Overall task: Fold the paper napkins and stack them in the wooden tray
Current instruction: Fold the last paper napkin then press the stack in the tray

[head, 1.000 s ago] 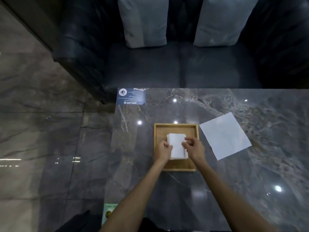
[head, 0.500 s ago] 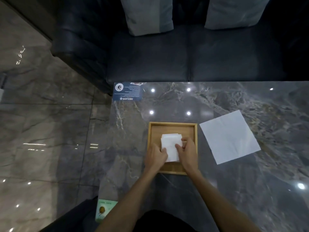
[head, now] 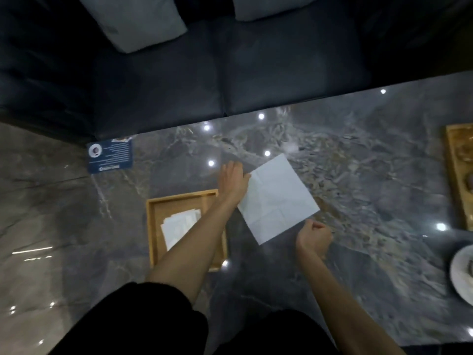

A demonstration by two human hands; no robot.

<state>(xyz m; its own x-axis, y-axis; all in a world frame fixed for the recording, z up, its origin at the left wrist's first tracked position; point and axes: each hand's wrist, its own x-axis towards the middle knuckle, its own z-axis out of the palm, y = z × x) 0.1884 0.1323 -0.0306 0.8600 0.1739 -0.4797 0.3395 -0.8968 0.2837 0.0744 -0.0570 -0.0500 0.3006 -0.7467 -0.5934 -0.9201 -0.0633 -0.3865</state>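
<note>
- Head view is looking down at a dark marble tabletop [head: 363, 283] with a wooden tray [head: 151, 231] sitting on it, near its left end.
- Folded napkins [head: 179, 224] are lying in a small stack inside the wooden tray, partly hidden by the left forearm crossing over the tray.
- An unfolded napkin [head: 277, 198] is lying flat on the tabletop just right of the tray, turned cornerwise, with crease lines showing.
- Left hand [head: 234, 180] is reaching past the tray's far right corner with fingers stretched out and relaxed, the thumb side touching the unfolded napkin's left corner.
- Right hand [head: 313, 238] is sitting right of the tray, curled into a fist, just beside the unfolded napkin's near right edge; cannot tell whether it is touching the paper.
- A blue card [head: 110, 156] is lying beyond the tray, at the tabletop's far left corner.
- A dark sofa [head: 179, 85] is standing beyond the tray, past the tabletop's far edge, with two grey cushions [head: 138, 21] on it.
- A second wooden board [head: 458, 175] and a white plate [head: 463, 272] are showing far right of the tray, both cut off by the frame edge.
- Black clothing [head: 128, 324] is filling the bottom, nearer than the tray.
</note>
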